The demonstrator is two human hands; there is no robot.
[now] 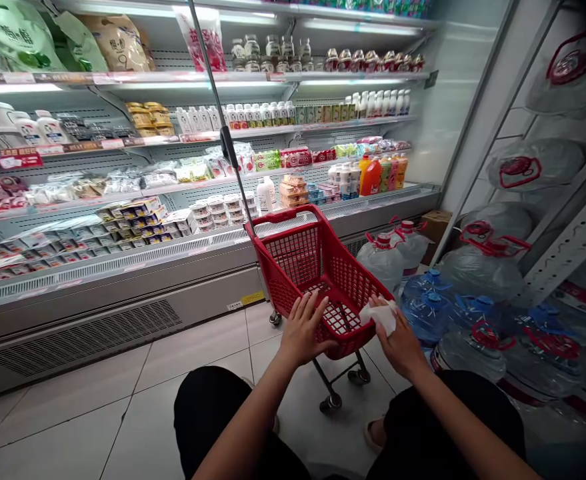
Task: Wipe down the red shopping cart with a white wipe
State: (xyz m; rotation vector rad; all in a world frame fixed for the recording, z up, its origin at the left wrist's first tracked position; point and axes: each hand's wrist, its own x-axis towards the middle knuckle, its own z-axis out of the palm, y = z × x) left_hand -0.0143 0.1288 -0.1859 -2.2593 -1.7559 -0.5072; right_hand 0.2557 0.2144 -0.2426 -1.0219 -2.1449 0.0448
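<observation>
While a white tissue (381,317) is held at the lightly bent fingers of the right hand (397,339), by the near right rim of the red cart (283,283), the left hand (303,331) is spread open at the near left rim, with nothing seen gripped. Should the rim be pressed unevenly, the cart might be rolled off on its casters (331,403), or the thin tissue torn. The cart is stood before the chilled cabinet (207,293), its long axis pointed away from the hands and leftward; water jugs (473,357) are stacked at right.
</observation>
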